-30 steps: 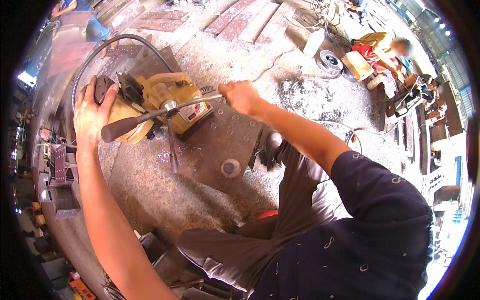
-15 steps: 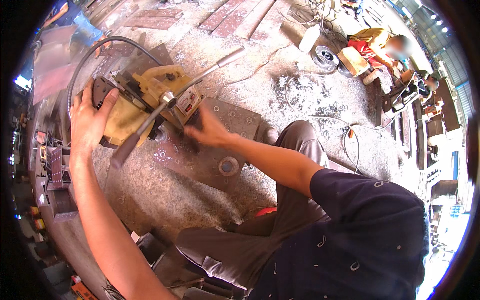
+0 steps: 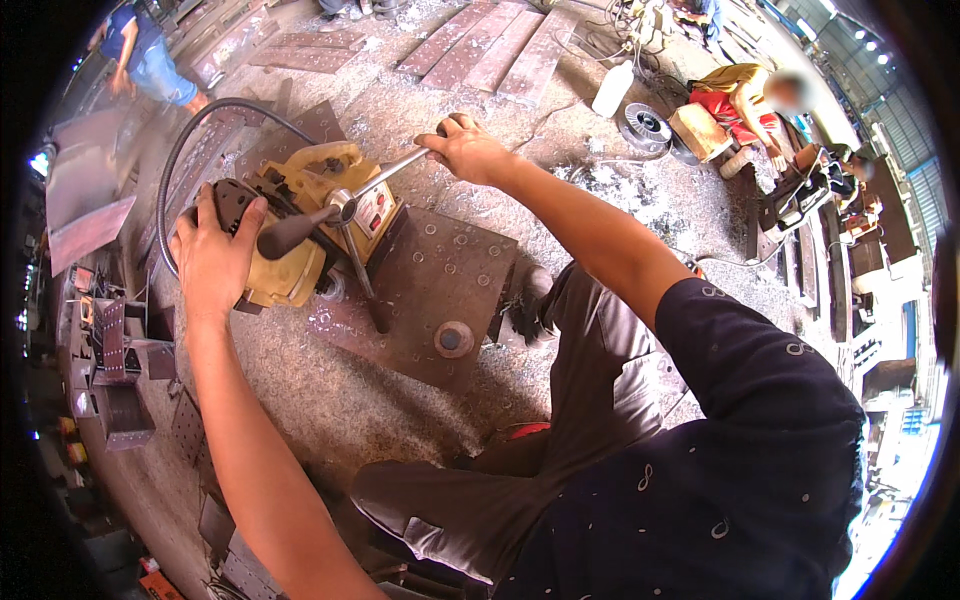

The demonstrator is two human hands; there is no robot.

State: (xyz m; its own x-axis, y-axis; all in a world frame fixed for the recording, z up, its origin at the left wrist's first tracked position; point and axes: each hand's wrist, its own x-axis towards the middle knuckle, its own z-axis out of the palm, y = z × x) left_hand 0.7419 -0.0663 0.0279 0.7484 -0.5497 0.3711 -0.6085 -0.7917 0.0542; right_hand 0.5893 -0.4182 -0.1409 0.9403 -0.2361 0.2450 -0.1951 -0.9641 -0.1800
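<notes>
Three handles fan out from the silver hub (image 3: 342, 207) of a yellow drilling machine (image 3: 285, 278), which sits left of centre in the upper half of the frame, between the worker's two hands. From where I stand, everything hangs on the upper-right handle (image 3: 392, 170): its long axis runs from the hub up toward top centre, and the right hand (image 3: 465, 150) has its fingers curled around the outer end. The left hand (image 3: 213, 262) is nearer the machine's body, lying right on it, thumb and fingers spread across the black cover (image 3: 232, 203); whether it squeezes or merely rests, I can't tell.

Opposite the gripped handle, a dark grip (image 3: 290, 235) points to the lower left and comes just beside the left thumb, so room looks tight there. The lower handle (image 3: 365, 280) slants down over the brown steel plate (image 3: 435, 255), whose right edge comes close to the worker's foot (image 3: 535, 300). Above the machine looks roomier, with rough floor (image 3: 400, 100) reaching to the long metal strips (image 3: 510, 50) at top centre. A black hose (image 3: 175, 160) arches around the machine's left side, hemming that flank.
</notes>
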